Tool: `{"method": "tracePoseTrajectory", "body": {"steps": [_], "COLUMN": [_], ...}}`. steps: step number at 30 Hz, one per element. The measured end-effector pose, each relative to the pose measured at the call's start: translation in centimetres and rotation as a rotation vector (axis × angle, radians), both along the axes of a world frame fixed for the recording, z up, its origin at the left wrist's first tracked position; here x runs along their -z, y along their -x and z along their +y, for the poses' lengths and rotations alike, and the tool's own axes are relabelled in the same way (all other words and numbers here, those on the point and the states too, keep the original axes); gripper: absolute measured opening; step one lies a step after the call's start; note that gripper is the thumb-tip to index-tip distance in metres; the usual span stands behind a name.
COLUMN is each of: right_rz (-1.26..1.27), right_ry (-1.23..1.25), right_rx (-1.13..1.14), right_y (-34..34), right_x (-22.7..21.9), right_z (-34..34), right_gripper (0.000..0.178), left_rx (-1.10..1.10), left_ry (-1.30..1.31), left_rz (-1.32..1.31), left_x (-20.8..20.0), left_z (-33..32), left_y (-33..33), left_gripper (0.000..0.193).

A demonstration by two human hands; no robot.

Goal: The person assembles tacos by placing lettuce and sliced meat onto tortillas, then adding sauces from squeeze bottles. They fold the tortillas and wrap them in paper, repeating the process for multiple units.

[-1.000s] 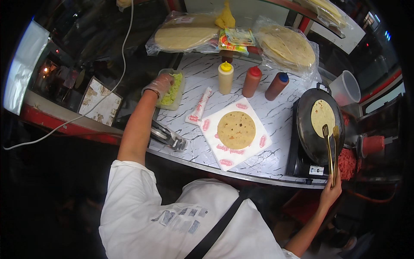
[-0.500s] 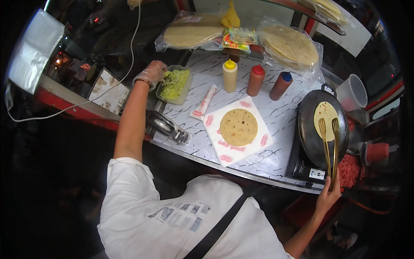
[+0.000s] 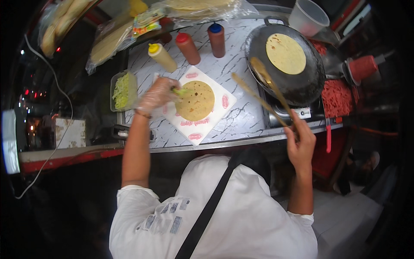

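Observation:
My left hand [image 3: 157, 94], in a clear plastic glove, is closed on a small bunch of shredded lettuce [image 3: 181, 92]. It hangs over the left edge of a round tortilla [image 3: 197, 105] that lies flat on white printed paper [image 3: 225, 102]. To the left, a clear tub [image 3: 134, 84] holds more lettuce. My right hand [image 3: 302, 137] is wrapped around gold tongs [image 3: 282, 100]. Their arms are spread apart with nothing between the tips, which hover by the left side of a black griddle pan [image 3: 308, 88]. A second tortilla [image 3: 286, 54] lies on that pan.
Behind the paper stand squeeze bottles with yellow [image 3: 163, 58], red [image 3: 188, 49] and blue [image 3: 216, 41] caps. Shredded reddish meat [image 3: 338, 98] and a pink-handled tool [image 3: 328, 139] are right of the stove. Bagged flatbreads [image 3: 196, 6] and a clear bucket [image 3: 308, 18] sit at the back.
The whole view has shifted. My left hand has gone from the lettuce tub to the tortilla on the paper, carrying lettuce. The tongs have come off the pan's tortilla, moved left and spread wider.

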State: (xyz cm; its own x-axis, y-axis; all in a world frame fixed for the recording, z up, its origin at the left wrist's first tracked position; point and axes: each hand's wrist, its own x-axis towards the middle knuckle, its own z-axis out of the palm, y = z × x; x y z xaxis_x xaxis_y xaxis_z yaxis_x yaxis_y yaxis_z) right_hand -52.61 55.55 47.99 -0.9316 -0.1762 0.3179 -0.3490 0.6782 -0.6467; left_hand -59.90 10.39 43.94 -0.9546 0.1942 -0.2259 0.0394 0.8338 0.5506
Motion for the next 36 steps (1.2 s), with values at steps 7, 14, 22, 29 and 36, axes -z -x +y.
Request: {"method": "tracePoseTrajectory", "body": {"steps": [7, 14, 22, 29, 36], "right_rz": [-0.101, -0.102, -0.083, -0.070, -0.030], "right_ry": [-0.074, -0.203, -0.254, -0.299, -0.224], "right_rx": [-0.100, -0.175, -0.163, -0.192, -0.187], "right_y": [-2.0, -1.6, -0.2, 0.2, -0.2], "right_x": [2.7, 5.3, 6.6, 7.2, 7.3], "right_z": [-2.8, -7.0, -10.9, -11.2, -10.1], "right_gripper": [0.046, 0.037, 0.033, 0.033, 0.035], "left_rx": [0.079, -0.157, -0.206, -0.184, -0.279], "left_ry": [-0.133, -0.373, -0.177, -0.064, -0.128], "left_rz": [0.078, -0.023, 0.304, 0.476, 0.575], "left_x": [6.8, 7.1, 7.7, 11.1, 7.0], "left_z": [3.5, 0.5, -0.8, 0.4, -4.5], "left_y": [-0.4, -2.7, -4.2, -4.9, -6.3], "left_gripper": [0.052, 0.049, 0.024, 0.016, 0.020]}}
